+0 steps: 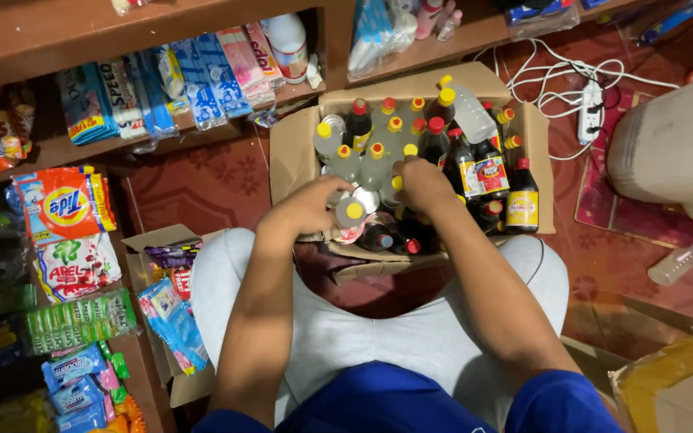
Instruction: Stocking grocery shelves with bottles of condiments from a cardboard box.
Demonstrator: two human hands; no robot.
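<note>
The left hand [308,207] curls its grip narrowly around a clear plastic bottle with a yellow cap [352,215], fingers wrapped about its neck and shoulder at the near edge of the cardboard box [294,156]. The right hand [423,183] is closed on another yellow-capped bottle [395,186], knuckles up; only the cap and a little of the body show past the fingers. Both forearms reach forward from the person's lap, over knees in pale grey cloth, elbows bent and apart.

The box stands open on the red patterned floor [202,188], flaps spread. Its left part is packed with upright clear bottles [362,160] with yellow caps; its right part holds dark sauce bottles [483,172] with red or yellow caps and bright labels. A few bottles lie tilted near the front wall.

A wooden shelf [122,24] with sachet packs runs behind the box, a white power strip [589,112] lies to the right, and detergent packets [62,204] hang at the left.
</note>
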